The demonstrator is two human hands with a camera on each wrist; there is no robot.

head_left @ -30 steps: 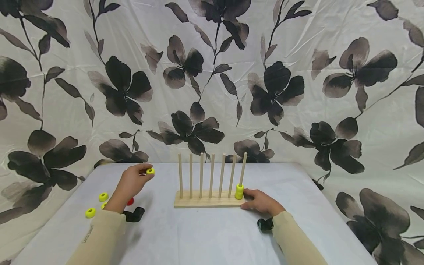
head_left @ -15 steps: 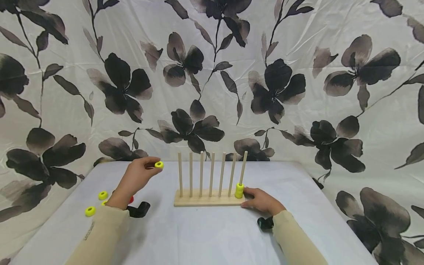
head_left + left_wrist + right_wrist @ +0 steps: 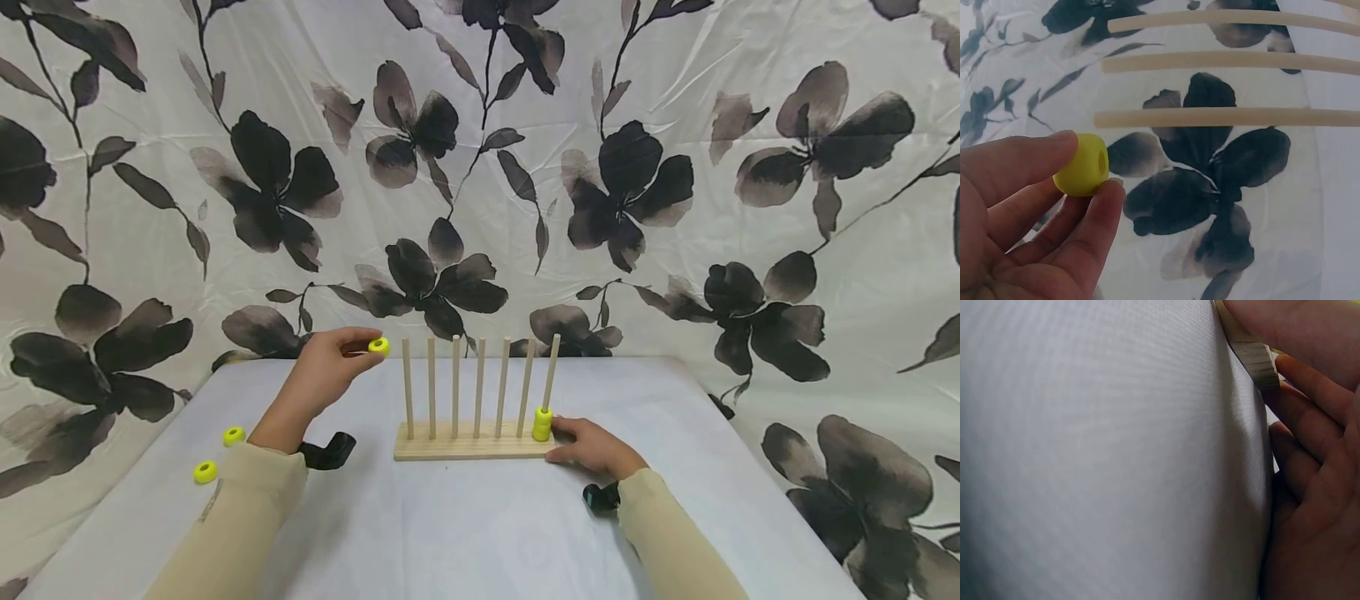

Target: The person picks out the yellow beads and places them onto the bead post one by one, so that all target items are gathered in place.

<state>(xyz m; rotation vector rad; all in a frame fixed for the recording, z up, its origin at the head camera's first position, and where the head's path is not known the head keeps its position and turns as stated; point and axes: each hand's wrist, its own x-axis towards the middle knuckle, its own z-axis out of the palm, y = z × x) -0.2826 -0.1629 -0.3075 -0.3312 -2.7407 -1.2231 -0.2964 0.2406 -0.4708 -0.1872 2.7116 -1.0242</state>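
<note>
My left hand (image 3: 327, 372) pinches a yellow bead (image 3: 379, 346) between thumb and fingers, raised just left of the leftmost peg's top. In the left wrist view the bead (image 3: 1085, 165) shows its hole facing the pegs, apart from them. A wooden peg rack (image 3: 472, 448) with a row of upright pegs stands mid-table. Yellow beads (image 3: 542, 425) are stacked at the bottom of its rightmost peg. With thumb in front and fingers behind, my right hand (image 3: 596, 448) grips the right end of the base. That base end (image 3: 1260, 365) shows in the right wrist view.
Two yellow beads, one farther back (image 3: 234, 436) and one nearer (image 3: 205, 472), lie at the table's left, beside my left forearm. The white-covered table (image 3: 465, 533) ends at a floral cloth backdrop (image 3: 480, 167). Black wrist cameras sit at both wrists.
My left hand has moved right and up with the yellow bead, toward the leftmost peg. A red piece and another yellow bead are now hidden behind the left arm. The right hand stays put.
</note>
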